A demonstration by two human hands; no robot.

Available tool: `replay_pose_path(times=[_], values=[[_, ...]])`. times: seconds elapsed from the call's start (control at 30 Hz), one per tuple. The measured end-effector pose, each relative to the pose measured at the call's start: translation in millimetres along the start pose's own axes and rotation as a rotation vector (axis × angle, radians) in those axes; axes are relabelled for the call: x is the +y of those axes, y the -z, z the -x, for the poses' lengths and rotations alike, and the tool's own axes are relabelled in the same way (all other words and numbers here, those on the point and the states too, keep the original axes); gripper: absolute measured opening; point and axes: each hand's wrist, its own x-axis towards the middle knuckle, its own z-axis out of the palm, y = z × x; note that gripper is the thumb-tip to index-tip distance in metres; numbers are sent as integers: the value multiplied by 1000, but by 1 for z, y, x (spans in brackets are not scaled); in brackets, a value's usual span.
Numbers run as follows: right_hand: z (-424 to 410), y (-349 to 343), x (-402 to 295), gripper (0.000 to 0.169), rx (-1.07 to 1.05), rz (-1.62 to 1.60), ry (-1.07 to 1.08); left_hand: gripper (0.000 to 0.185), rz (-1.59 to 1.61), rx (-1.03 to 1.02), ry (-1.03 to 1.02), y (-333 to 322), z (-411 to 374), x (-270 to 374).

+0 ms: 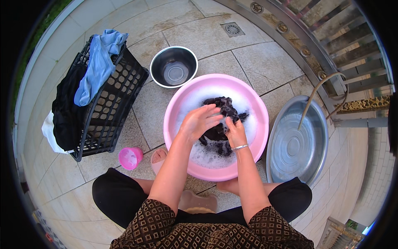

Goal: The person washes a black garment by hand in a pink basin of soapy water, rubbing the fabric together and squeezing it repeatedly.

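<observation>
A pink plastic basin full of white suds stands on the floor before me. Wet black cloth lies bunched in the foam, partly raised near my hands. My left hand is over the basin, its fingers stretched out beside the cloth, with nothing visibly held. On the cloth's right side, my right hand grips a fold between thumb and fingers; its fingertips are partly hidden. A silver bangle circles the right wrist.
A black plastic laundry basket at left holds blue cloth, black cloth and white cloth. Around the basin are a metal bowl, pink cup and large metal tub with a hose. A floor drain lies beyond.
</observation>
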Motion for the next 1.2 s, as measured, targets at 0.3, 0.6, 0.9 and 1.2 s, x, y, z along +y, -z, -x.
replay_pose_path(times=[0.3,0.6,0.9,1.2], values=[[47,-49,34,34,208,652,262,39,190,436,25,49,-21,-78],[11,-13,3,38,470,720,192,41,-142,314,-24,10,-6,-93],[44,-36,-83,34,95,-481,59,31,405,426,-92,55,-15,-80],[26,32,-66,31,335,313,70,22,524,236,-188,50,-3,-71]])
